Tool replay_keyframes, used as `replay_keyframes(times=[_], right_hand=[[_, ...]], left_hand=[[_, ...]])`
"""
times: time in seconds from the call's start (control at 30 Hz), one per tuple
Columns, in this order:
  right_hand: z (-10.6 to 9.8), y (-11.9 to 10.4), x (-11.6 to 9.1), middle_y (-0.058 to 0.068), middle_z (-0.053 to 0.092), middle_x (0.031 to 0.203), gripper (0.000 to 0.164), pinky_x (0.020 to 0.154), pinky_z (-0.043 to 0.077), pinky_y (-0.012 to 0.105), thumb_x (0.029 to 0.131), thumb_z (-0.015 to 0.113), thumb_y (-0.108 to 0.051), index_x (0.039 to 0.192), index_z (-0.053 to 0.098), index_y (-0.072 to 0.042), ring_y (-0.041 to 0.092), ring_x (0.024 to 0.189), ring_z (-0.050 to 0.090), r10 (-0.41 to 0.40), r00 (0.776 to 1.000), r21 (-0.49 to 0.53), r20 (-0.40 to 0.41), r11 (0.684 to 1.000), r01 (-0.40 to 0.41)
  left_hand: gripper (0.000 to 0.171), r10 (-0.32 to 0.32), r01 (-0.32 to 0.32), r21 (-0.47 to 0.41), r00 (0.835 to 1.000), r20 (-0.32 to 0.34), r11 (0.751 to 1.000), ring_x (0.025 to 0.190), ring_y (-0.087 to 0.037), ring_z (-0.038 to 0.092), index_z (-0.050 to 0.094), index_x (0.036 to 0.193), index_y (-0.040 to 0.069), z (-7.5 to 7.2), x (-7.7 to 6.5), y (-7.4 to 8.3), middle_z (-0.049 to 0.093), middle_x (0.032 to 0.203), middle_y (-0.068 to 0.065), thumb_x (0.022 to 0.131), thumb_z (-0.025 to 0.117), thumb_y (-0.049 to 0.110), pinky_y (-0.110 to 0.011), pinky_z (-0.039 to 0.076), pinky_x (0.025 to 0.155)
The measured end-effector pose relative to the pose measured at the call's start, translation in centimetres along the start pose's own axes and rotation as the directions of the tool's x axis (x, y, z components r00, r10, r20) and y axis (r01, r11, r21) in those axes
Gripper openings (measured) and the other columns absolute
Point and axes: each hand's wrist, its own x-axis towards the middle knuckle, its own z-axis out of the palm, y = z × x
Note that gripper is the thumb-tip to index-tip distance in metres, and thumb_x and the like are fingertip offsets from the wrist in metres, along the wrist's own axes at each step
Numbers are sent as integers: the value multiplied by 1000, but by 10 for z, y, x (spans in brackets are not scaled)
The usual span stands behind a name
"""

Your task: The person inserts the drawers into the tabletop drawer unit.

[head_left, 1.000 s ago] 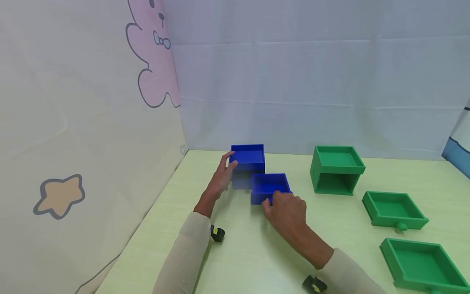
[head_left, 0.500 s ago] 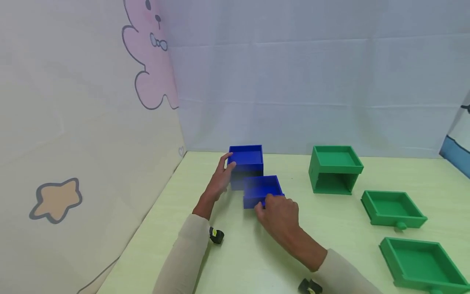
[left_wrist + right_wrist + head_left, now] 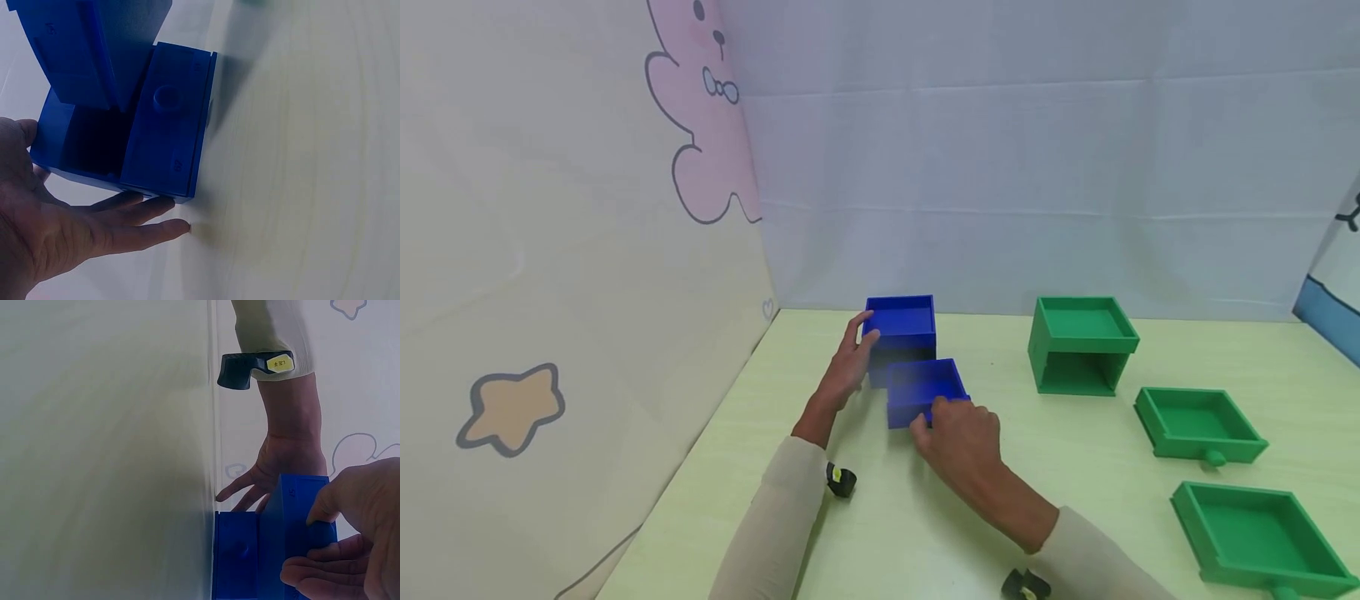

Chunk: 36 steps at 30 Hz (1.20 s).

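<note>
A small blue cabinet (image 3: 901,317) with a tray-like top stands near the back wall. My left hand (image 3: 847,367) rests along its left side, thumb and a fingertip at the top edges, the other fingers stretched out straight. In the left wrist view, its lower drawer (image 3: 169,134) with a round knob is in place, and the upper compartment (image 3: 97,144) is hollow. My right hand (image 3: 962,442) pinches a blue drawer (image 3: 904,414) by its front knob (image 3: 322,534). This drawer is raised and tilted in front of the upper compartment, overlapping its opening in the left wrist view.
On the right stands a green cabinet (image 3: 1081,343) with a hollow front. Two green drawers (image 3: 1201,417) with knobs lie on the table before it, one nearer (image 3: 1262,533). A fabric wall (image 3: 1037,167) closes the back, another (image 3: 587,292) the left. Black wrist cameras (image 3: 841,481) hang by both forearms.
My right hand has moved left with the blue drawer, bringing it from the cabinet's right front to before its opening. My left hand has kept its place on the cabinet.
</note>
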Motion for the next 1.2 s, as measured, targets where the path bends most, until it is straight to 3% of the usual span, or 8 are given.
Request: replay_keyframes(times=[0.4,0.73,1.2], right_hand=[[7,-10,4,-3,28,46,45,35,33,32,80,69,-18,51,35,-14,15,41,30,-29,999,35,-42,999,31],[11,-13,6,-2,29,46,44,34,33,35,79,67,-18,51,34,-15,17,41,31,-22,999,29,-45,999,24],[15,-17,10,-5,23,48,46,34,30,34,79,68,-16,50,32,-16,15,42,27,-19,999,35,-49,999,21]], left_hand=[[50,5,-4,-35,1000,12,999,138,-45,37,30,151,44,-1,0,1,28,161,-8,104,42,52,-77,40,86],[49,-10,18,-88,996,88,996,132,-52,42,28,150,49,-6,2,-2,25,161,-11,103,43,54,-79,37,87],[49,-23,32,-89,995,99,996,132,-53,41,30,149,51,-8,3,-3,22,163,-4,102,44,55,-78,39,86]])
